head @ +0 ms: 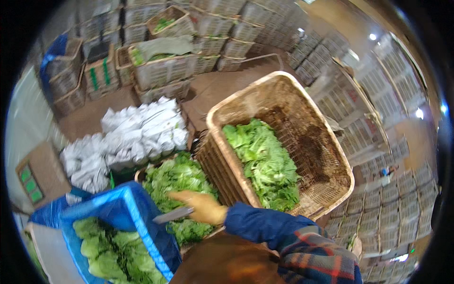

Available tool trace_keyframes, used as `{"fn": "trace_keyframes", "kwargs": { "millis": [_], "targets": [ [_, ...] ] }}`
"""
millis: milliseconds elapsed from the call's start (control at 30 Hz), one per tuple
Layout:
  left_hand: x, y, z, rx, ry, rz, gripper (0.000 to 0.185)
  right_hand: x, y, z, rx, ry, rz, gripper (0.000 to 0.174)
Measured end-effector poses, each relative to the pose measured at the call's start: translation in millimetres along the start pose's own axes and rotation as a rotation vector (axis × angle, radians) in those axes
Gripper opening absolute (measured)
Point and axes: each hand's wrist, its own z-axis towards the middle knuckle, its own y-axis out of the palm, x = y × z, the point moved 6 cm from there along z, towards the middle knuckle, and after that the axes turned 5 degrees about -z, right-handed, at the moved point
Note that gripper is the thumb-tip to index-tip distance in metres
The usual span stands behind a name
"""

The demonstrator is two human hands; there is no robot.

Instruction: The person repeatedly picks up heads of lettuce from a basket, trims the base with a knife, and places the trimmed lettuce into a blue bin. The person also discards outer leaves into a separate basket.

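My right hand (204, 207) has a knife (173, 215) in its grip, the blade pointing left, above loose leafy greens (177, 177) in a container between the other baskets. To the right stands a large, dirt-stained plastic basket (244, 181) with a pile of leafy green heads (264, 163) along its left side. At the lower left, a basket lined with blue plastic (138, 227) holds rows of pale green heads (117, 252). My left hand is out of view.
White wrapped bundles (142, 131) lie behind the greens. A cardboard box (44, 174) is at the left. Stacked crates (163, 71) stand beyond on the brown floor (227, 83), and more crate stacks (386, 213) rise at the right.
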Motion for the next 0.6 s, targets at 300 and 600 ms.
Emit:
{"fn": "trace_keyframes", "kwargs": {
  "millis": [300,600],
  "targets": [
    [218,193,-216,0.518,0.945,0.317,0.034,408,-317,-109,0.327,0.700,-0.738,0.057],
    [117,493,-337,-0.536,0.766,0.570,0.027,659,-291,-54,-0.240,0.596,-0.427,0.081]
  ]
}}
